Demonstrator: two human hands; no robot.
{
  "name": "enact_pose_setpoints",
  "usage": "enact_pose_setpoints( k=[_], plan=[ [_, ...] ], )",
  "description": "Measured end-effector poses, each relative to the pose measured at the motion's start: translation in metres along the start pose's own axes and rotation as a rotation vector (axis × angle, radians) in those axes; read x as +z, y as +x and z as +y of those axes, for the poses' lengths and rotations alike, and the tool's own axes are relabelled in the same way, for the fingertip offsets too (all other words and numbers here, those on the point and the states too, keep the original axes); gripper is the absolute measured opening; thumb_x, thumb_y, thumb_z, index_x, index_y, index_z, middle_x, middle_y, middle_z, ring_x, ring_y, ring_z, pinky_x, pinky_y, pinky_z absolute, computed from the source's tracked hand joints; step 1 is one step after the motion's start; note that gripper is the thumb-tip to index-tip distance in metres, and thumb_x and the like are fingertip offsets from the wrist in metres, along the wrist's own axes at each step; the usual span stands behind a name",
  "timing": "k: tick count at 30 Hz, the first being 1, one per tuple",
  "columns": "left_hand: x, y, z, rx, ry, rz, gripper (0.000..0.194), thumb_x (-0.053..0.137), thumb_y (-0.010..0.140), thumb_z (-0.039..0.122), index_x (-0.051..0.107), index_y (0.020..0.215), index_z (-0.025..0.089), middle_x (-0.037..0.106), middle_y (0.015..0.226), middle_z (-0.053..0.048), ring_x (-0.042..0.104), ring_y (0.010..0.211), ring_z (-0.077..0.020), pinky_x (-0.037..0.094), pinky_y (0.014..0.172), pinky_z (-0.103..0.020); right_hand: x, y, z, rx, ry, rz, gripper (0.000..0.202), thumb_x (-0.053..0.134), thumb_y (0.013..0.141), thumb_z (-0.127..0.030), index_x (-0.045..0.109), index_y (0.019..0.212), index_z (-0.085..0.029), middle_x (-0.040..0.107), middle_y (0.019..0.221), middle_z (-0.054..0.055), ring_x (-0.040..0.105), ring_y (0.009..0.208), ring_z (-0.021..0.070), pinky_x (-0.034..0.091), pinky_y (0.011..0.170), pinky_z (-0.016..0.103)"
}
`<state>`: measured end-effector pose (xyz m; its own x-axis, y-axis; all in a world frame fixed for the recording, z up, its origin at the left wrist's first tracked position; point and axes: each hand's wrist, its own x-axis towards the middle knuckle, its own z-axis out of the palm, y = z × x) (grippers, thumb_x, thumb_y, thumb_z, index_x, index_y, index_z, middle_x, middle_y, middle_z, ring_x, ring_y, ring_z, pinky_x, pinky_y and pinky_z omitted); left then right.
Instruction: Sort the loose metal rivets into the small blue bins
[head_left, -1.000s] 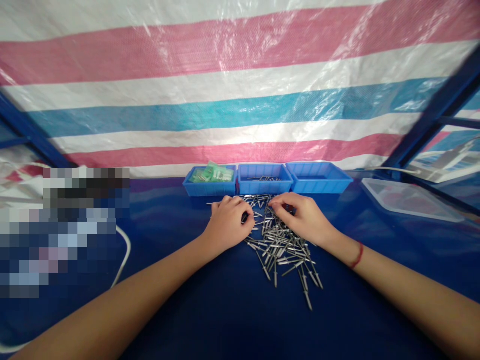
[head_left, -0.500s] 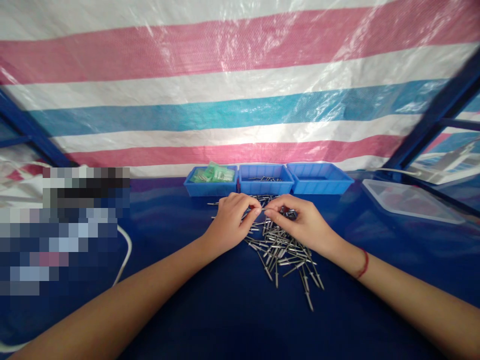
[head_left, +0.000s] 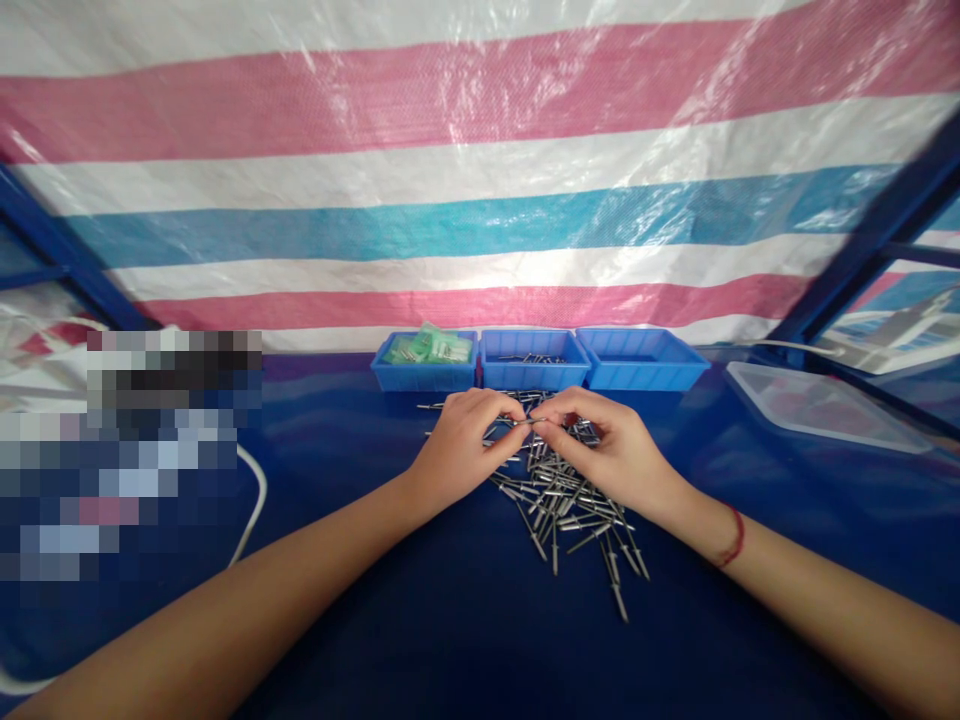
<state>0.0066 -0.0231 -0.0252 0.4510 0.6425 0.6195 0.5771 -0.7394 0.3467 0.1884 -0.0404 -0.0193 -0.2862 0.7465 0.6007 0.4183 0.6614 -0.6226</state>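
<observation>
Between my two hands is a thin metal pop rivet (head_left: pixel 531 421), pinched near its ends. My left hand (head_left: pixel 469 440) is closed on one end with thumb and forefinger. The other end sits in the fingertips of my right hand (head_left: pixel 600 440), also closed. Beneath and around both hands spreads a loose heap of pop rivets (head_left: pixel 562 490), several of them partly hidden by my fingers. Some rivets lie apart from the heap toward me.
Behind the heap stand three blue bins: the left bin (head_left: pixel 424 378) with green packets (head_left: pixel 435 345), the middle bin (head_left: pixel 534 376) with some rivets, the right bin (head_left: pixel 649 374). A clear plastic lid (head_left: pixel 825 410) lies at right. A white cable (head_left: pixel 255 490) curves at left, beside a blurred area.
Both hands stay over the heap. My fingertips have shifted slightly around the rivet, showing a little more of it. The view has moved a touch.
</observation>
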Motion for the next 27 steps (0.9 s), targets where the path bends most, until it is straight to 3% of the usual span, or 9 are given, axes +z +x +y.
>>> enact_pose_setpoints(
  k=[11, 17, 23, 27],
  plan=[
    [0.000, -0.001, 0.002, -0.010, -0.034, 0.102, 0.009, 0.054, 0.084, 0.018, 0.057, 0.093, 0.019, 0.065, 0.083, -0.001, 0.060, 0.080, -0.0136, 0.042, 0.078, -0.027, 0.000, 0.000, 0.009, 0.022, -0.060, -0.058, 0.017, 0.052, 0.087, -0.029, 0.066, 0.084, -0.020, 0.069, 0.087, 0.004, 0.062, 0.082, 0.0170, 0.049, 0.075, 0.031],
    [0.000, 0.000, -0.002, -0.092, -0.128, 0.131, 0.024, 0.048, 0.087, 0.018, 0.049, 0.110, 0.018, 0.064, 0.086, -0.003, 0.060, 0.083, -0.0138, 0.043, 0.082, -0.028, -0.020, 0.031, 0.024, 0.082, -0.445, 0.209, 0.024, 0.048, 0.087, -0.030, 0.067, 0.085, -0.017, 0.069, 0.081, 0.008, 0.060, 0.069, 0.0195, 0.044, 0.066, 0.033],
    [-0.011, 0.008, -0.013, -0.232, -0.091, 0.085, 0.024, 0.035, 0.093, 0.025, 0.049, 0.110, 0.016, 0.063, 0.089, -0.005, 0.058, 0.083, -0.0157, 0.044, 0.080, -0.030, -0.025, 0.058, 0.040, 0.120, -0.843, 0.142, 0.024, 0.048, 0.085, -0.031, 0.068, 0.083, -0.017, 0.068, 0.080, 0.011, 0.058, 0.082, 0.0296, 0.036, 0.070, 0.041],
    [-0.023, 0.012, -0.024, -0.232, 0.019, -0.118, 0.024, 0.038, 0.088, 0.020, 0.059, 0.078, 0.017, 0.064, 0.078, -0.002, 0.059, 0.076, -0.0158, 0.044, 0.072, -0.028, -0.018, 0.039, 0.033, 0.123, -0.790, 0.112, 0.025, 0.049, 0.085, -0.034, 0.066, 0.093, -0.019, 0.068, 0.078, 0.007, 0.058, 0.080, 0.0280, 0.036, 0.069, 0.039]
  ],
)
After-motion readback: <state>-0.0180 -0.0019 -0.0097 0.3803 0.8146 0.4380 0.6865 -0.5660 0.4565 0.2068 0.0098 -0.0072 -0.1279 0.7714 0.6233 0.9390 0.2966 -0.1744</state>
